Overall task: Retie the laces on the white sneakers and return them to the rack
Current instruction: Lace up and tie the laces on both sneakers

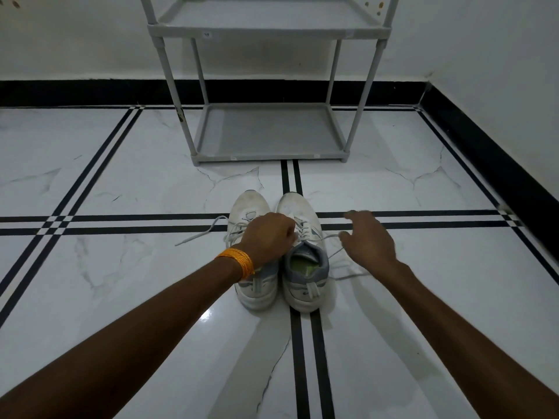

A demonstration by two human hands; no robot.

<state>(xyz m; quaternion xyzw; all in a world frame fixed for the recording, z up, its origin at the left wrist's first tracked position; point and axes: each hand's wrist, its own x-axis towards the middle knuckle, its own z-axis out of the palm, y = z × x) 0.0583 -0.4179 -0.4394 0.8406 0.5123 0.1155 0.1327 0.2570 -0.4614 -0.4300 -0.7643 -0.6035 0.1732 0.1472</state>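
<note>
Two white sneakers stand side by side on the floor, toes pointing away from me: the left sneaker point(248, 207) and the right sneaker point(305, 276). Both have loose laces; one lace end point(199, 234) trails left, another point(348, 275) lies to the right. My left hand point(269, 237) rests over the left sneaker's lace area, fingers curled at the right sneaker's tongue; what they grip is hidden. My right hand point(370, 237) hovers just right of the right sneaker, fingers apart, a thin lace strand at its fingertips. The grey shoe rack point(269, 154) stands beyond the sneakers.
The rack's bottom shelf and the shelf above point(269, 31) are bare. White marble floor with black stripe lines point(121, 225) spreads all around. A black skirting and white wall point(499, 164) close the right side and the back.
</note>
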